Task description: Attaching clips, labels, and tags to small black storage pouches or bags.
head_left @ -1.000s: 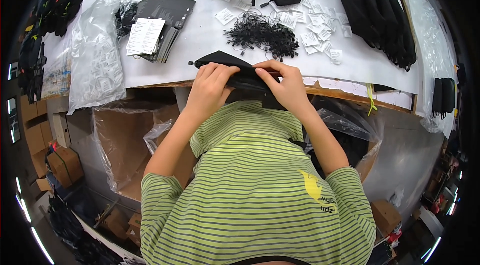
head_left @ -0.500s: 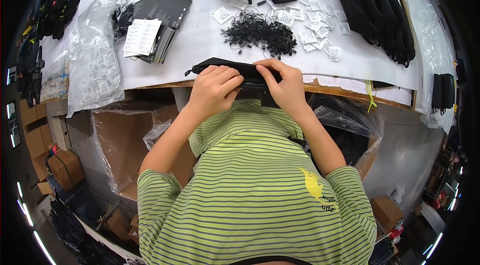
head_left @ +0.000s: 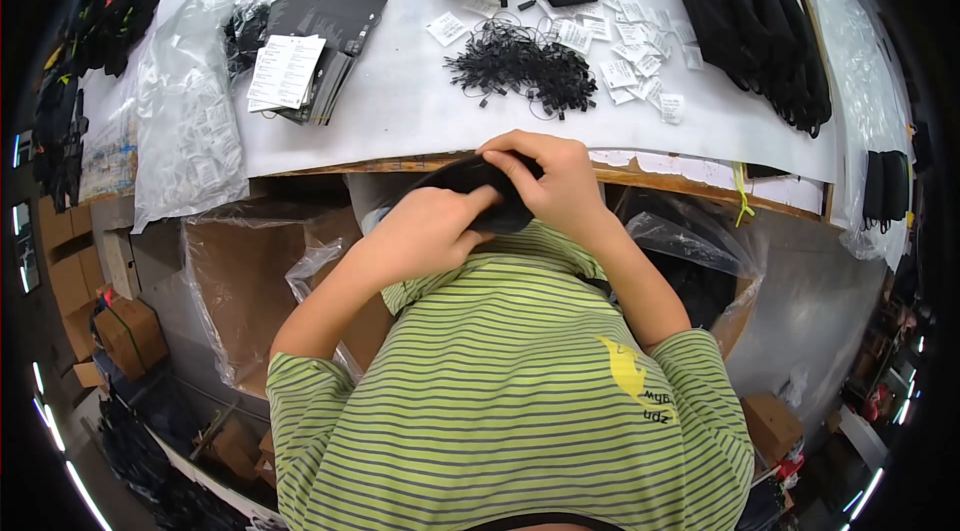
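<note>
Black pliable fabric, held at the six-o'clock edge of the white-covered, wood-edged desk, could slip if the bare right hand, its grip pinched on it, loosens while the bare left hand, grip closure unclear, tugs.

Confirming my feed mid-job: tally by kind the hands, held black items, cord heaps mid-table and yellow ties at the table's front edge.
Left hand and right hand: 2
Black fabric item: 1
Black cord heap: 1
Yellow tie: 1
Total: 5
</note>
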`<control>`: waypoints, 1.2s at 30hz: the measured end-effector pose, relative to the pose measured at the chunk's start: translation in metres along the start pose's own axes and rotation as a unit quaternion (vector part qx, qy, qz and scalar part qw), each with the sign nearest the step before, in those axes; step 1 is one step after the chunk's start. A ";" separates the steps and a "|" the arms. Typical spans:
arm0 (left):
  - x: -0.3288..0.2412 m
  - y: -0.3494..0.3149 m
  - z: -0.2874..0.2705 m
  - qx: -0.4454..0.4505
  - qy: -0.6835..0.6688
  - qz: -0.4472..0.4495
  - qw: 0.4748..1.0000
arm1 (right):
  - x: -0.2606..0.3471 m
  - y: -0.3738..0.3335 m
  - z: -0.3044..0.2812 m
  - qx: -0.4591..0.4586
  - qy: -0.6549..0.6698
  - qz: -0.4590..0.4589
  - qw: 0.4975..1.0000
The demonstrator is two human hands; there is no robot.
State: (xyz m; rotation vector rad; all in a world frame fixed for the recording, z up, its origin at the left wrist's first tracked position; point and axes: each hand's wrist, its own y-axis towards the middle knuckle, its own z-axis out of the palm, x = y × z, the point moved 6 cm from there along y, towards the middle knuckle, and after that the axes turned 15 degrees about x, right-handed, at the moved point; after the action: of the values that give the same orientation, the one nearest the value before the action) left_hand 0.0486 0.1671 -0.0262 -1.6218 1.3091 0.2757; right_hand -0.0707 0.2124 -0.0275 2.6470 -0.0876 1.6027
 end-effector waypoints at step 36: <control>0.035 -0.025 0.020 0.094 -0.370 0.014 0.924 | -0.083 -0.018 -0.010 -0.261 0.799 0.172 0.514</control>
State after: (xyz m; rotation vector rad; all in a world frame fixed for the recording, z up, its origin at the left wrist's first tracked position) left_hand 0.0907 0.1602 -0.0464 -1.1549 0.7411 0.6835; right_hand -0.1162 0.2330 -0.0965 0.0427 -0.7916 2.6887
